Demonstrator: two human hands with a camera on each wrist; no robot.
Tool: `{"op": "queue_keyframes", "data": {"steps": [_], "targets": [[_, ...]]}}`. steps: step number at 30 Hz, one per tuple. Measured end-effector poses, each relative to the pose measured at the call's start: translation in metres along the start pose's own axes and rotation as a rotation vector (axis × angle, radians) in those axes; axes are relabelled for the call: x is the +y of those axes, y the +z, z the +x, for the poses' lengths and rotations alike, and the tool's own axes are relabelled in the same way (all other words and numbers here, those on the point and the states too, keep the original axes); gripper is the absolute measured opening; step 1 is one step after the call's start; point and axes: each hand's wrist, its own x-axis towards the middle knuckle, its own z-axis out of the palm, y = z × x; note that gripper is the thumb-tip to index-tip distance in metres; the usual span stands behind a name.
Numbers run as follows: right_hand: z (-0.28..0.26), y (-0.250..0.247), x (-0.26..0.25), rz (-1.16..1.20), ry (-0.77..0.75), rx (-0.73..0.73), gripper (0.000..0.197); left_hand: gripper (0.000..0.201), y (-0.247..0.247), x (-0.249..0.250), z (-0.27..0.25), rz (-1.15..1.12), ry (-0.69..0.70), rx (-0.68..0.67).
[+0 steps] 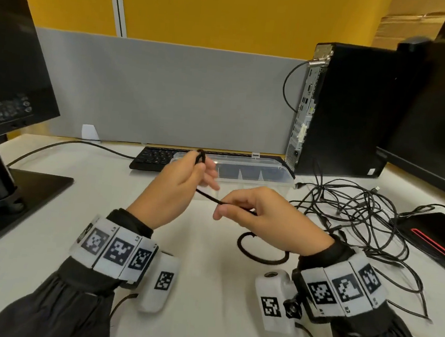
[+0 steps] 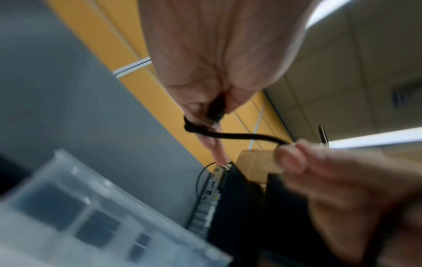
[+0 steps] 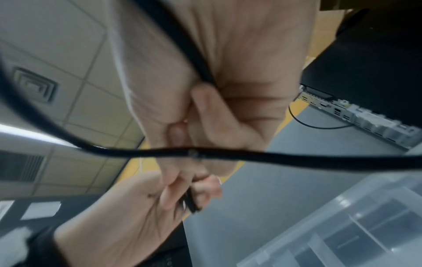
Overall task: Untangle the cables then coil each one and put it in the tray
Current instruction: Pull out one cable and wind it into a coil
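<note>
A thick black cable (image 1: pixel 209 197) stretches between my two hands above the white desk. My left hand (image 1: pixel 188 173) pinches its end, which sticks up in a small loop above the fingers (image 2: pixel 213 115). My right hand (image 1: pixel 242 208) grips the cable a short way along it (image 3: pixel 206 79), and the rest drops into a loop (image 1: pixel 259 256) on the desk under that wrist. A tangle of thin black cables (image 1: pixel 358 214) lies to the right of my right hand. The clear plastic tray (image 1: pixel 278 165) with dividers stands behind my hands.
A black keyboard (image 1: pixel 151 157) lies behind the tray. A computer tower (image 1: pixel 341 109) stands at the back right, with a monitor (image 1: pixel 444 108) beside it. Another monitor and its base (image 1: pixel 10 183) fill the left side. A black device with a red stripe (image 1: pixel 437 235) sits far right.
</note>
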Motion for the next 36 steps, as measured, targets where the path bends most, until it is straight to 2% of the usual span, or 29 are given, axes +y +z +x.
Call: {"op": "queue_keyframes", "data": {"steps": [3,5,7,9,11,13,15,17,19,23,26,28,31,33,35,36], "targets": [[0.001,-0.007,0.002,0.06,0.077,0.013,0.017,0.024,-0.003,0.002,-0.005,0.153,0.014,-0.173],[0.002,-0.011,0.003,0.135,0.109,-0.044,0.02,0.031,-0.005,0.005,-0.006,0.26,0.096,-0.234],[0.0,-0.013,0.006,0.375,0.151,-0.181,0.024,0.038,-0.008,0.007,-0.006,0.304,0.196,-0.232],[-0.005,-0.011,0.007,0.733,0.194,-0.294,0.022,0.047,-0.012,0.006,-0.005,0.347,0.261,-0.203],[-0.011,-0.016,0.009,0.923,0.303,-0.259,0.032,0.05,-0.021,0.002,-0.003,0.408,0.247,-0.159],[-0.016,-0.03,0.013,0.936,0.411,-0.114,0.047,0.04,-0.032,-0.003,0.0,0.46,0.184,-0.093],[-0.022,-0.049,0.011,0.744,0.433,-0.016,0.051,0.031,-0.039,-0.009,0.002,0.528,0.115,-0.056],[-0.028,-0.067,0.001,0.313,0.423,0.055,0.038,0.032,-0.042,-0.016,0.004,0.574,0.049,-0.057],[-0.033,-0.087,-0.002,0.021,0.35,0.205,0.031,0.034,-0.045,-0.022,0.005,0.59,-0.005,-0.043],[-0.043,-0.151,0.012,-0.278,0.304,0.623,0.048,0.041,-0.061,-0.038,0.007,0.592,-0.065,0.042],[-0.052,-0.197,0.016,-0.47,0.329,0.776,0.054,0.031,-0.063,-0.033,0.007,0.563,-0.059,0.096],[-0.05,-0.22,0.023,-0.591,0.384,0.84,0.06,0.031,-0.056,-0.025,0.007,0.554,-0.046,0.093],[-0.026,-0.229,0.032,-0.868,0.509,0.86,0.071,0.035,-0.04,-0.022,0.006,0.499,-0.059,-0.049],[-0.002,-0.213,0.03,-1.054,0.565,0.773,0.076,0.039,-0.029,-0.021,0.005,0.407,-0.106,-0.129],[0.021,-0.179,0.025,-1.116,0.491,0.643,0.08,0.041,-0.024,-0.02,0.006,0.248,-0.167,-0.127],[0.029,-0.157,0.018,-1.071,0.419,0.552,0.081,0.041,-0.024,-0.019,0.007,0.123,-0.207,-0.111]]}}
